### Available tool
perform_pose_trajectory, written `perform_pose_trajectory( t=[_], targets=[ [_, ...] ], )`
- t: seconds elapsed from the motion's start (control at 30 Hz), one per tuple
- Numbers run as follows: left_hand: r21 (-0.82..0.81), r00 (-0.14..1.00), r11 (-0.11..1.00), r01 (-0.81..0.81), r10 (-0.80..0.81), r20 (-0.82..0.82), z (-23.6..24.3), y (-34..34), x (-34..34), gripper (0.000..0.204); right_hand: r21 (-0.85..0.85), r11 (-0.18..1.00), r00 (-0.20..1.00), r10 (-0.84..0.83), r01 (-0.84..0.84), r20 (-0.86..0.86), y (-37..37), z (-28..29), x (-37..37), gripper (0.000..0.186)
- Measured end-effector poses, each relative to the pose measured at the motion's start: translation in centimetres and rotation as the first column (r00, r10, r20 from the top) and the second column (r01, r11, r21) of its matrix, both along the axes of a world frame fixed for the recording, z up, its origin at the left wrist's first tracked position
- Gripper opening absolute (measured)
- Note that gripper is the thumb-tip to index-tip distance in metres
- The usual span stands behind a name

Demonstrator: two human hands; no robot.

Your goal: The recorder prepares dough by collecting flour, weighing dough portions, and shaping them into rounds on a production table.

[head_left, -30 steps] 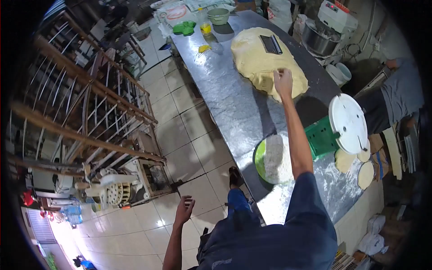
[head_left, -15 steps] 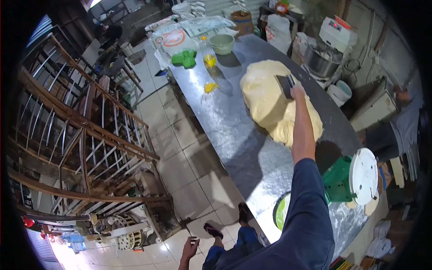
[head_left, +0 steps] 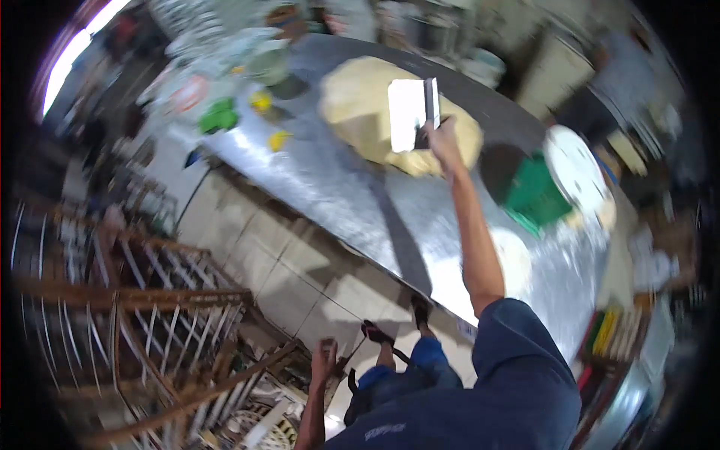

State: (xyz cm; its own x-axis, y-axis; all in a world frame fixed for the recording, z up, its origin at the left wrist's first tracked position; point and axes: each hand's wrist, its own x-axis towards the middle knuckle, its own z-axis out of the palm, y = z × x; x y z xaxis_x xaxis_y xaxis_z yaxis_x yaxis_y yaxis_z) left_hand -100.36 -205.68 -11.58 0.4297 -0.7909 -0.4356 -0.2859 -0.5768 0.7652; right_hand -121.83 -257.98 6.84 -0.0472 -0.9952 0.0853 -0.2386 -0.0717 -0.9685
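My right hand (head_left: 442, 139) grips a dough scraper (head_left: 406, 116), its flat blade shining bright above the dough. The large pale yellow dough mass (head_left: 352, 97) lies on the metal-topped table (head_left: 322, 195). Part of the dough is hidden behind the blade and my hand. My left hand (head_left: 324, 361) hangs low beside my body, away from the table, with fingers loosely curled and apart from the thumb; nothing shows in it. Nearest my right forearm stands a green scale (head_left: 536, 196) with a round white plate (head_left: 576, 169).
Yellow scraps (head_left: 279, 140), a yellow-filled container (head_left: 260, 101), a green bundle (head_left: 218, 116) and a pale bowl (head_left: 268, 66) sit at the table's far left. Wooden racks (head_left: 135, 296) stand left across the tiled aisle (head_left: 281, 277). Another person (head_left: 630, 75) is at the far right.
My right hand has lifted the scraper off the dough and tilted its blade up. My view has turned, shifting the table left and up. My left hand still hangs low.
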Motion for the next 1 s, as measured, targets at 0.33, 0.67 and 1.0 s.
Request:
perform_pose_trajectory(
  t=[0.33,0.67,1.0],
  targets=[
    [-0.248,0.838,0.906,0.342,-0.413,-0.356,2.1,-18.2,-16.7,0.041,0.241,0.794,0.818,-0.575,0.557,0.005,30.7,-9.7,-31.4,0.039],
    [-0.074,0.733,0.995,0.065,-0.098,-0.673,0.0,-23.1,-29.6,0.057,0.257,0.891,0.848,0.441,-0.374,-0.295,10.0,-8.0,-47.1,0.066],
    [-0.16,0.906,0.945,-0.284,0.21,-0.368,2.1,-23.5,-37.1,0.062,0.274,0.769,0.663,0.637,-0.577,-0.394,0.0,-9.5,-44.5,0.077]
  ],
)
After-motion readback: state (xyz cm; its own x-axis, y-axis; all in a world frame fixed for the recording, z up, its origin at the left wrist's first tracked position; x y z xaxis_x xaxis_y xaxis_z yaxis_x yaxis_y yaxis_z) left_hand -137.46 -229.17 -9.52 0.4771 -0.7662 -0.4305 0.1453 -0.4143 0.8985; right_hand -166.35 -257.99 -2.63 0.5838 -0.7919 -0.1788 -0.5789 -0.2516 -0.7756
